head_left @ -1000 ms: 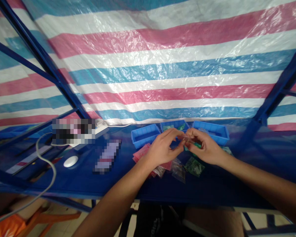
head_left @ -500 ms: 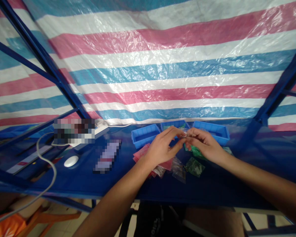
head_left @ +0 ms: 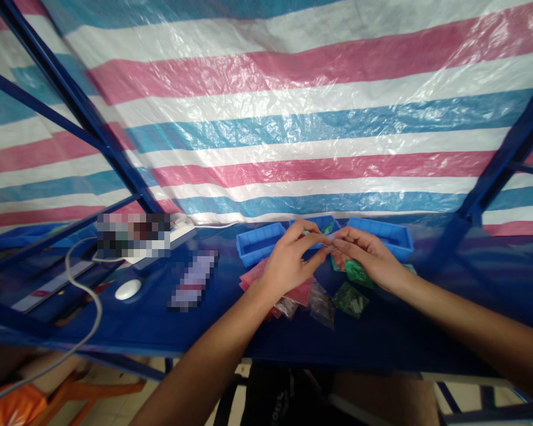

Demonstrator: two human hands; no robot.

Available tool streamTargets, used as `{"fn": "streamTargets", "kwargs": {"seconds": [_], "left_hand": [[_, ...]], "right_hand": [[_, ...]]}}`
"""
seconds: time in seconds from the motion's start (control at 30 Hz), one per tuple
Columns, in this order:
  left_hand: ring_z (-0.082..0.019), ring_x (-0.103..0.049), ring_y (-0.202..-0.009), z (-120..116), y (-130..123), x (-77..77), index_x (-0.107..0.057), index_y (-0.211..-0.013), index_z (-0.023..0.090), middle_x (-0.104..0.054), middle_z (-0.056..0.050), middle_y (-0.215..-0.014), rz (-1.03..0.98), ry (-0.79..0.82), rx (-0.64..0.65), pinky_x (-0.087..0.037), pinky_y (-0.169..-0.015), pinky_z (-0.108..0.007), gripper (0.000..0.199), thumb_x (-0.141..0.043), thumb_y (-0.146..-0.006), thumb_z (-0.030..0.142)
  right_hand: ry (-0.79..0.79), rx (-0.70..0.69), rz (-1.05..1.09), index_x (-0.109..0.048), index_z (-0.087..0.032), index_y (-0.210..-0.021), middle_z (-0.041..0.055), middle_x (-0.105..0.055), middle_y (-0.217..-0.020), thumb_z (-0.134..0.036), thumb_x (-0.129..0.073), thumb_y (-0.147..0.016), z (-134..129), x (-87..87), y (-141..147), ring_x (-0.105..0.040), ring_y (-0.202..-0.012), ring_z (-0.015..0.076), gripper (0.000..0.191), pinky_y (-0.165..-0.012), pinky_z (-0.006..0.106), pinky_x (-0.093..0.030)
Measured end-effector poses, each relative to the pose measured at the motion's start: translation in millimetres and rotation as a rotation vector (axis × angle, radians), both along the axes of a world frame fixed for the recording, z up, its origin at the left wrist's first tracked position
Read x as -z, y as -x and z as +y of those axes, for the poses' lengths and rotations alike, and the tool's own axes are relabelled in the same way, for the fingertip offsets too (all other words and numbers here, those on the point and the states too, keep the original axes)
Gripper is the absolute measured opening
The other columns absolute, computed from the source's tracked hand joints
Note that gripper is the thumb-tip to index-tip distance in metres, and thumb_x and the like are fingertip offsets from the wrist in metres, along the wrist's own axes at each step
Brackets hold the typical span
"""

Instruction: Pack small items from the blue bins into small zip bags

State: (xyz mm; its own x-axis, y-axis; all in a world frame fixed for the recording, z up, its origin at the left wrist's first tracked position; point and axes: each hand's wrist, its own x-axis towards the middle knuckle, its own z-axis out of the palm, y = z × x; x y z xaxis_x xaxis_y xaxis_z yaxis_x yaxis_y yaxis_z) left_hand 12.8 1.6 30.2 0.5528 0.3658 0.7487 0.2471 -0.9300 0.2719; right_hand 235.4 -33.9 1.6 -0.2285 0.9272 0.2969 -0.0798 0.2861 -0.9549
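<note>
My left hand [head_left: 293,257] and my right hand [head_left: 368,254] meet at the fingertips above the blue table [head_left: 231,313]. Each is pinched closed around something small that I cannot make out. Below my left hand lie pink plastic bags [head_left: 299,292]. A clear bag with dark contents [head_left: 322,305] rests beside them. Under my right hand is a bright green bag [head_left: 357,273], and a dark green bag with pale pieces [head_left: 352,299] lies nearer the front edge.
Behind my hands stand a left blue bin [head_left: 260,244], a middle blue bin [head_left: 331,225] with green bags, and a right blue bin [head_left: 397,239]. A white mouse [head_left: 128,290], a white cable [head_left: 98,307] and a blurred-out object [head_left: 193,281] are on the left.
The fingers of both hands have shifted slightly, with my left index finger now straighter towards my right fingertips. More of the bright green bag shows under my right hand.
</note>
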Motion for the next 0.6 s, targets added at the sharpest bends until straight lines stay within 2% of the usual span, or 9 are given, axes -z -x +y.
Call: {"fn": "streamTargets", "kwargs": {"seconds": [0.1, 0.2, 0.37, 0.43, 0.5, 0.6], "left_hand": [[-0.023, -0.068, -0.115, -0.9, 0.8, -3.9, -0.074, -0.109, 0.018, -0.069, -0.013, -0.119, -0.056, -0.001, -0.028, -0.058, -0.098, -0.037, 0.013, -0.068, -0.101, 0.027], [-0.018, -0.072, -0.098, 2.2, 5.6, -6.6, -0.071, -0.108, 0.019, -0.074, -0.007, -0.104, -0.062, 0.033, -0.078, -0.058, -0.093, -0.032, 0.010, -0.065, -0.103, 0.025], [-0.016, -0.072, -0.088, 16.7, 22.6, -6.5, -0.066, -0.119, 0.020, -0.075, -0.002, -0.097, -0.090, 0.068, -0.299, -0.057, -0.087, -0.029, 0.018, -0.065, -0.102, 0.028], [-0.016, -0.071, -0.085, 22.1, 28.5, -6.6, -0.063, -0.121, 0.020, -0.073, -0.002, -0.094, -0.108, 0.093, -0.352, -0.056, -0.084, -0.028, 0.021, -0.065, -0.102, 0.028], [-0.016, -0.069, -0.085, 25.2, 31.6, -7.1, -0.063, -0.115, 0.019, -0.072, -0.003, -0.095, -0.109, 0.090, -0.362, -0.055, -0.083, -0.028, 0.014, -0.063, -0.101, 0.024], [-0.017, -0.068, -0.091, 24.1, 29.5, -7.9, -0.066, -0.102, 0.018, -0.072, -0.005, -0.100, -0.061, 0.057, -0.277, -0.055, -0.088, -0.031, 0.007, -0.060, -0.099, 0.016]], "right_hand": [[0.024, -0.006, 0.053, -0.069, -0.026, -0.109, 0.0004, -0.069, -0.085, -0.050, -0.069, -0.101, 1.0, 2.0, 1.9, -0.064, -0.070, 0.0167, 0.026, -0.067, 0.032, -0.053], [0.023, 0.008, 0.071, -0.069, -0.026, -0.110, 0.0011, -0.069, -0.089, -0.052, -0.070, -0.100, 2.4, 2.8, 2.1, -0.064, -0.071, 0.0169, 0.028, -0.065, 0.032, -0.053], [0.019, 0.065, 0.044, -0.069, -0.025, -0.109, 0.0014, -0.069, -0.089, -0.055, -0.072, -0.098, 3.2, 1.2, 1.0, -0.065, -0.070, 0.0166, 0.032, -0.063, 0.031, -0.053], [0.011, 0.080, 0.025, -0.069, -0.024, -0.109, 0.0012, -0.069, -0.087, -0.055, -0.073, -0.097, 3.1, 0.5, 0.9, -0.065, -0.069, 0.0164, 0.033, -0.062, 0.031, -0.053], [-0.010, 0.087, -0.011, -0.068, -0.024, -0.109, 0.0005, -0.068, -0.084, -0.055, -0.073, -0.097, 3.2, 1.0, 0.7, -0.064, -0.066, 0.0157, 0.034, -0.061, 0.030, -0.053], [-0.074, 0.130, -0.072, -0.067, -0.025, -0.116, 0.0011, -0.070, -0.088, -0.054, -0.075, -0.096, 4.0, 4.5, 0.3, -0.066, -0.069, 0.0165, 0.036, -0.065, 0.031, -0.056]]}}
